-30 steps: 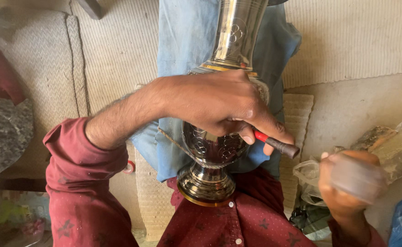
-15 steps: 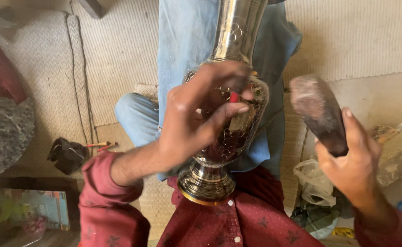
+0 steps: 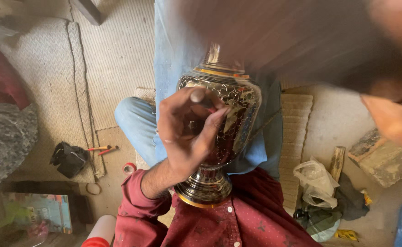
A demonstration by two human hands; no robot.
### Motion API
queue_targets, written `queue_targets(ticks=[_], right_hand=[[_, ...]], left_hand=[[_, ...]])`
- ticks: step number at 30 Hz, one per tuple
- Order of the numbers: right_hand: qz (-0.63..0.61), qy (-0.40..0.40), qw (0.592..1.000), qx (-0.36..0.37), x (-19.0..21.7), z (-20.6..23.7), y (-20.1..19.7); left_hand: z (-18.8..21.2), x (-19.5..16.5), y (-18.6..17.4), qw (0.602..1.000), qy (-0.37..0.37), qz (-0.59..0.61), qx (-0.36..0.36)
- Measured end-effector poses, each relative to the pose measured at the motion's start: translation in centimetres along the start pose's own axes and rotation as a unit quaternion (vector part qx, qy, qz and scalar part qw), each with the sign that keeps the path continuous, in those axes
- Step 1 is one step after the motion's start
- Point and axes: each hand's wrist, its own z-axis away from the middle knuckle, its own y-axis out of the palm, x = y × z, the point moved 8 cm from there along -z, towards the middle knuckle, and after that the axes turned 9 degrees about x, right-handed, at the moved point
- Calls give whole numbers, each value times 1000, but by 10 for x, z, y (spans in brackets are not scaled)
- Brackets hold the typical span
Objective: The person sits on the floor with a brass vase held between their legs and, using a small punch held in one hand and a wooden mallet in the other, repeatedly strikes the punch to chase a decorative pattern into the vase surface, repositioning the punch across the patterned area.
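- Since half a second ago, right hand point(image 3: 395, 121) has swung up to the frame's top right, blurred; grip cannot be told.
- Engraved metal vase point(image 3: 219, 132) stands upright in the lap, against the blue-jeaned leg point(image 3: 137, 121).
- Left hand point(image 3: 187, 132) lies on the vase front, fingers pinched on a small punch point(image 3: 198, 97).
- Plastic bag point(image 3: 315, 183) lies on the floor, right.

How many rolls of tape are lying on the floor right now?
2: a red-and-white tape roll beside the left sleeve, and a thin tan ring nearer the black tool. Others may be hidden.
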Motion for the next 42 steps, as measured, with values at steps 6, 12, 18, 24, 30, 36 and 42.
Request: queue_targets(ticks=[6,12,18,24,30,36,42], right_hand=[[223,-281,932,42,16,23,-19],[9,-26,1000,-14,12,38,-8],[-58,38,989,-134,13,82,27],[-153,-15,957,-246,28,89,58],[-311,27,889,-335,28,109,89],[-198,30,911,-361,5,128,96],[-1,-2,923,-385,14,138,140]], left_hand=[[-27,-10,3,979,-25,-129,154],[-52,-24,25,933,39,-182,307],[-62,-22,41,894,39,-158,418],[-67,-19,53,849,82,-132,504],[-64,-19,57,811,79,-82,574],[-67,-22,62,802,106,-105,578],[-57,-14,78,722,118,-144,666]])
